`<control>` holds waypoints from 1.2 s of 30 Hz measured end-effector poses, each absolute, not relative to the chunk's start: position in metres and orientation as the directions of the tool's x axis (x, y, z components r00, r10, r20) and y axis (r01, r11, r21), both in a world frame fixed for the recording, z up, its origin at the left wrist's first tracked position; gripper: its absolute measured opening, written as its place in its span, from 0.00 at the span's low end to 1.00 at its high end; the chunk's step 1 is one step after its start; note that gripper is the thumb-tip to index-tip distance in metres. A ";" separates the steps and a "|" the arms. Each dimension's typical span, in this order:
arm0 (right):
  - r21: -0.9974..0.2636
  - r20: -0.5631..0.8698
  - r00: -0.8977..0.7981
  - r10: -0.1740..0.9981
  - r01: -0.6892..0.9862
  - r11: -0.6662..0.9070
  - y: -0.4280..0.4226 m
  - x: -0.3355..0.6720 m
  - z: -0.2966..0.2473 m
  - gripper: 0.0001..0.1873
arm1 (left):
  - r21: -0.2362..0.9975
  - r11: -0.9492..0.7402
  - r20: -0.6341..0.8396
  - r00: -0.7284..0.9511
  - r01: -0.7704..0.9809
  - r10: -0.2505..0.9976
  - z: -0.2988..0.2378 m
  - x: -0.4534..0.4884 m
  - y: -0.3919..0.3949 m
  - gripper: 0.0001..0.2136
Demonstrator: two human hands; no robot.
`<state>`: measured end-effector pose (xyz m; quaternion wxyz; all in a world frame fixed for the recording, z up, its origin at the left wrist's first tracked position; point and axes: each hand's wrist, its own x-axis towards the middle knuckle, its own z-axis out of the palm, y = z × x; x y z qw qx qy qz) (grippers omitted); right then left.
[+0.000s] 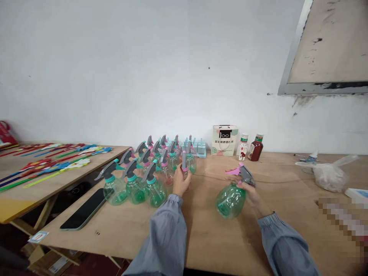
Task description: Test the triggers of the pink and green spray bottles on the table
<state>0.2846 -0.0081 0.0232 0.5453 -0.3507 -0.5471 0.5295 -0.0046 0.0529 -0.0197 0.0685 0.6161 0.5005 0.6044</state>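
My right hand is closed round the neck of a green spray bottle with a grey and pink trigger head; the bottle leans to the left just above the wooden table. My left hand grips a small bottle with a pink collar and grey sprayer at the right edge of a group of several green spray bottles that stand in rows on the table. Both arms wear grey-blue sleeves.
A black phone lies at the table's left edge. At the back stand a small paper bag and two drink bottles. A plastic bag lies at the right. A second table on the left holds coloured sticks.
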 end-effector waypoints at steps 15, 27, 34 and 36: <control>-0.912 0.321 -0.047 0.946 -0.284 0.295 -0.008 0.273 0.026 0.11 | 0.684 -0.491 0.678 -0.224 0.540 0.700 -0.021 -0.005 0.054 0.18; -0.847 0.389 -0.078 0.918 -0.422 0.324 -0.012 0.268 0.025 0.11 | 0.687 -0.499 0.677 -0.214 0.528 0.705 -0.021 -0.006 0.054 0.18; -0.934 0.274 -0.210 0.938 -0.292 0.208 -0.015 0.263 0.026 0.19 | 0.685 -0.496 0.675 -0.210 0.533 0.707 -0.021 -0.006 0.053 0.18; -0.935 0.287 -0.225 0.931 -0.278 0.221 -0.016 0.261 0.026 0.18 | 0.684 -0.498 0.678 -0.213 0.534 0.703 -0.021 -0.006 0.053 0.18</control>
